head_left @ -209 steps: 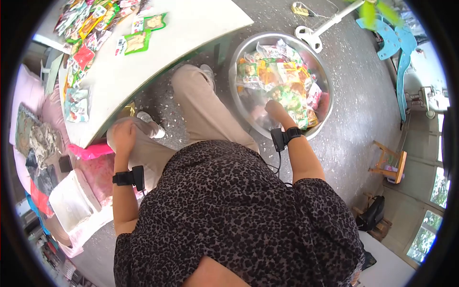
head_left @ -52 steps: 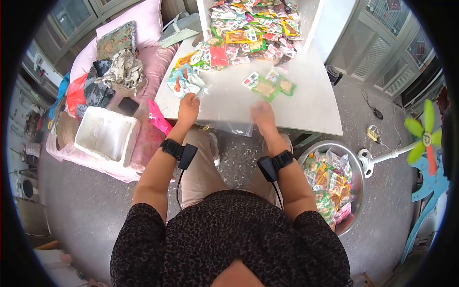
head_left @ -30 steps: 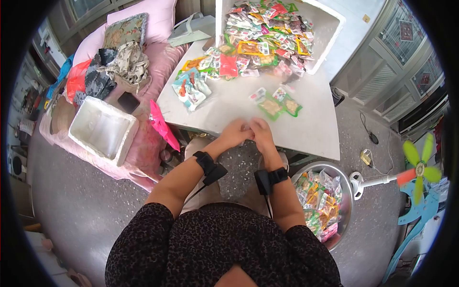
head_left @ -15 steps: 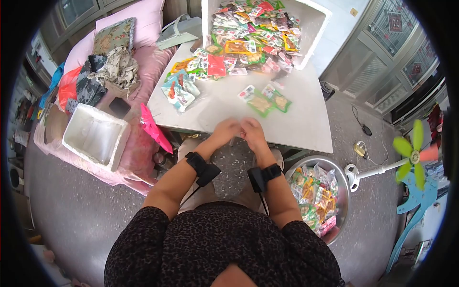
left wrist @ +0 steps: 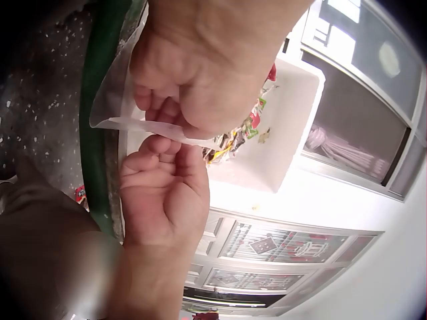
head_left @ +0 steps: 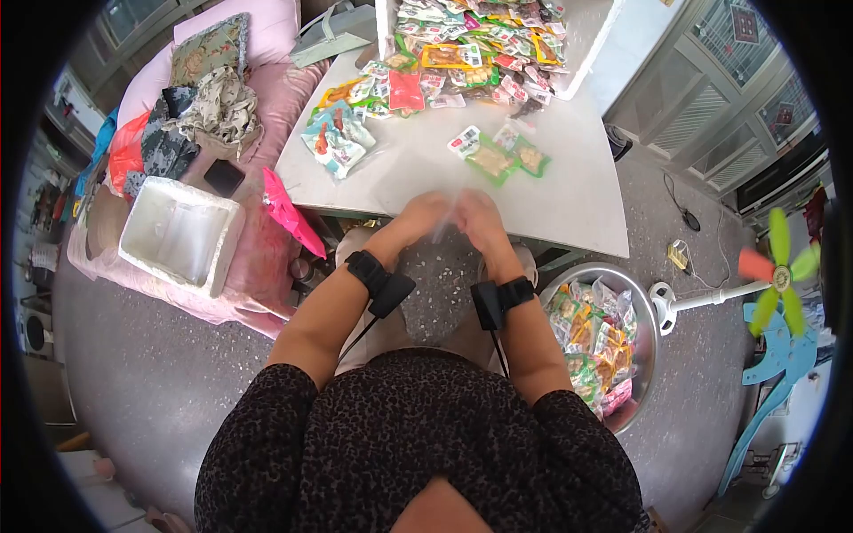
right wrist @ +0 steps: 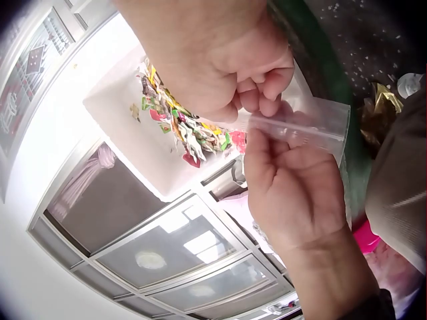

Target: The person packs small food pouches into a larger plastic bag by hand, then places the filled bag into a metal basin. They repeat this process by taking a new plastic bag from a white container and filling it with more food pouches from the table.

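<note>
At the front edge of the white table [head_left: 391, 191], both hands are close together on a clear plastic bag [right wrist: 327, 120]. My left hand [head_left: 425, 216] pinches the bag's edge between thumb and fingers. Facing it, my right hand [head_left: 480, 219] pinches the same edge, fingertips almost meeting the left ones. In the right wrist view a ridged strip runs along the bag near the fingers. Beyond the hands lie two green-edged snack packets [head_left: 493, 162]. A blue-and-white packet [head_left: 338, 142] lies to the left on the table.
A white foam box [head_left: 586, 44] spills many snack packets [head_left: 471, 53] at the back. On the floor to the right stands a metal basin [head_left: 653, 355] full of packets, beside a green-bladed fan [head_left: 780, 277]. An empty foam box [head_left: 178, 235] sits on the pink bed at left.
Earlier my right hand was in the basin and my left on the knee. Then the hands were apart over the table; they came together on the bag and have stayed there.
</note>
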Available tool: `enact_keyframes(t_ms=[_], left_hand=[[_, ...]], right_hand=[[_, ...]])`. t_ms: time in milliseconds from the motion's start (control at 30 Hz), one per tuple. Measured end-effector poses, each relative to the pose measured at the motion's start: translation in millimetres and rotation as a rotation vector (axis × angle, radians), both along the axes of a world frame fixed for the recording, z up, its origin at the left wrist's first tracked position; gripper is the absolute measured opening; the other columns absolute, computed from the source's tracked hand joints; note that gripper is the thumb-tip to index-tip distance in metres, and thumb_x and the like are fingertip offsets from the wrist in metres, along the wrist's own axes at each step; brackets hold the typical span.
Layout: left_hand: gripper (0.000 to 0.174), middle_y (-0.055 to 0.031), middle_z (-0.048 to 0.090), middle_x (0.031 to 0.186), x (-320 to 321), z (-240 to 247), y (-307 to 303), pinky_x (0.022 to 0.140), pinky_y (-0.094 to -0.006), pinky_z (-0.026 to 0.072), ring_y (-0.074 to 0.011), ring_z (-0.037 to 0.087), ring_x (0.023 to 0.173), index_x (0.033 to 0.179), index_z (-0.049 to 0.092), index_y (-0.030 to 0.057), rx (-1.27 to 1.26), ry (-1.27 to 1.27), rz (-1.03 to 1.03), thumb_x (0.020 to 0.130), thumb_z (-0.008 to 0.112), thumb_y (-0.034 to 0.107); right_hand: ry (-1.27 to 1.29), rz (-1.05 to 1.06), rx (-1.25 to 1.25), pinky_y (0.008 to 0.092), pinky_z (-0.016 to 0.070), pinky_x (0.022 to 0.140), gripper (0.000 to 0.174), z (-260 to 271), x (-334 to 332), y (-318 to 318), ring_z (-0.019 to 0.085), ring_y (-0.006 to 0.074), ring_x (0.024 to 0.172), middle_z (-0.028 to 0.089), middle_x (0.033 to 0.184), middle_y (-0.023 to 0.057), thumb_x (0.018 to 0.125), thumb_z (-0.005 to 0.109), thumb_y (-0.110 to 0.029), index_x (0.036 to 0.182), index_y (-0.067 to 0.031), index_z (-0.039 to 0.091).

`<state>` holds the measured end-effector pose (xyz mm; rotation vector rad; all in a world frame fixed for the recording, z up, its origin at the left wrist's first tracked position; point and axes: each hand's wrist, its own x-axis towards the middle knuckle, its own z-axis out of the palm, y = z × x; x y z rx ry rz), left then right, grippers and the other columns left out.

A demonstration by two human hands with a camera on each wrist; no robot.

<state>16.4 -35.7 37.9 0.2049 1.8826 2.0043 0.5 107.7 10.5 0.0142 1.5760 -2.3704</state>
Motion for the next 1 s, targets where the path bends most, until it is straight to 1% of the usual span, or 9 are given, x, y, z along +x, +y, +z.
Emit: enact_keyframes(t_ms=[33, 133, 233, 467, 633, 767, 833, 933, 1000], left_hand=[[0.017, -0.0046, 0.056, 0.083, 1, 4, 1, 0.066, -0.0223, 0.0390, -0.0105, 0.050, 0.075, 0.086, 0.054, 0.0011, 0.042, -0.014, -0.018, 0.079, 0.049, 0.015], [0.016, -0.0058, 0.056, 0.082, -4, -2, 3, 0.068, -0.0225, 0.0397, -0.0113, 0.052, 0.076, 0.086, 0.054, -0.0001, -0.114, 0.031, -0.020, 0.078, 0.050, 0.014], [0.016, -0.0064, 0.057, 0.082, -3, -3, 5, 0.069, -0.0227, 0.0400, -0.0116, 0.052, 0.077, 0.085, 0.054, -0.0006, -0.118, 0.039, -0.022, 0.078, 0.050, 0.013], [0.015, -0.0074, 0.057, 0.081, -11, -17, 4, 0.069, -0.0236, 0.0408, -0.0136, 0.053, 0.076, 0.084, 0.054, -0.0003, 0.066, -0.088, 0.038, 0.076, 0.050, 0.012], [0.014, -0.0082, 0.058, 0.081, -16, -21, 1, 0.069, -0.0237, 0.0412, -0.0142, 0.054, 0.076, 0.083, 0.053, -0.0006, 0.089, -0.091, -0.032, 0.074, 0.050, 0.009], [0.012, -0.0090, 0.058, 0.082, -13, -11, 3, 0.067, -0.0240, 0.0424, -0.0157, 0.055, 0.074, 0.081, 0.053, -0.0005, -0.020, -0.077, 0.003, 0.072, 0.051, 0.007], [0.011, -0.0094, 0.058, 0.082, -11, -9, 5, 0.066, -0.0237, 0.0427, -0.0158, 0.055, 0.074, 0.079, 0.053, -0.0001, -0.054, -0.054, 0.022, 0.071, 0.051, 0.007], [0.007, -0.0076, 0.057, 0.077, -15, -19, 2, 0.063, -0.0245, 0.0429, -0.0146, 0.054, 0.073, 0.076, 0.052, 0.0020, 0.037, -0.119, 0.047, 0.071, 0.051, 0.007], [0.006, -0.0062, 0.055, 0.073, -14, -26, 3, 0.060, -0.0254, 0.0423, -0.0145, 0.053, 0.069, 0.075, 0.050, 0.0026, 0.124, -0.068, 0.202, 0.071, 0.050, 0.007]], right_hand=[[0.012, -0.001, 0.001, 0.0168, 0.0311, 0.041, 0.013, -1, 0, 0, 0.043, 0.0067, 0.052, 0.049, 0.063, 0.0015, 0.076, 0.048, -0.018, 0.080, -0.0058, 0.051], [0.060, -0.012, 0.121, 0.0195, 0.0309, 0.040, 0.014, 11, 4, -2, 0.040, 0.0084, 0.048, 0.047, 0.061, 0.0017, 0.077, 0.048, -0.019, 0.078, -0.0052, 0.050], [0.077, -0.006, 0.191, 0.0206, 0.0309, 0.040, 0.014, 8, 2, 0, 0.039, 0.0091, 0.047, 0.046, 0.061, 0.0018, 0.077, 0.048, -0.019, 0.077, -0.0052, 0.050], [-0.049, -0.055, 0.089, 0.0205, 0.0306, 0.041, 0.013, 12, 4, -2, 0.040, 0.0088, 0.049, 0.046, 0.061, 0.0019, 0.077, 0.048, -0.019, 0.076, -0.0058, 0.049], [0.064, 0.028, 0.143, 0.0203, 0.0299, 0.042, 0.014, 11, 4, -2, 0.039, 0.0087, 0.049, 0.046, 0.061, 0.0016, 0.079, 0.047, -0.019, 0.076, -0.0052, 0.050], [0.094, 0.034, 0.221, 0.0208, 0.0312, 0.043, 0.014, 7, 0, -3, 0.040, 0.0091, 0.050, 0.047, 0.062, 0.0017, 0.080, 0.046, -0.018, 0.077, -0.0052, 0.050], [0.051, 0.003, 0.187, 0.0209, 0.0329, 0.044, 0.013, 10, 3, -3, 0.042, 0.0095, 0.051, 0.048, 0.063, 0.0021, 0.079, 0.046, -0.018, 0.078, -0.0053, 0.050], [0.015, -0.020, 0.141, 0.0207, 0.0366, 0.047, 0.012, 6, 3, 0, 0.046, 0.0093, 0.055, 0.050, 0.066, 0.0019, 0.078, 0.047, -0.018, 0.078, -0.0063, 0.050], [-0.010, -0.054, 0.135, 0.0206, 0.0384, 0.049, 0.011, 2, 1, 0, 0.048, 0.0095, 0.057, 0.051, 0.068, 0.0019, 0.077, 0.046, -0.017, 0.077, -0.0067, 0.050]])
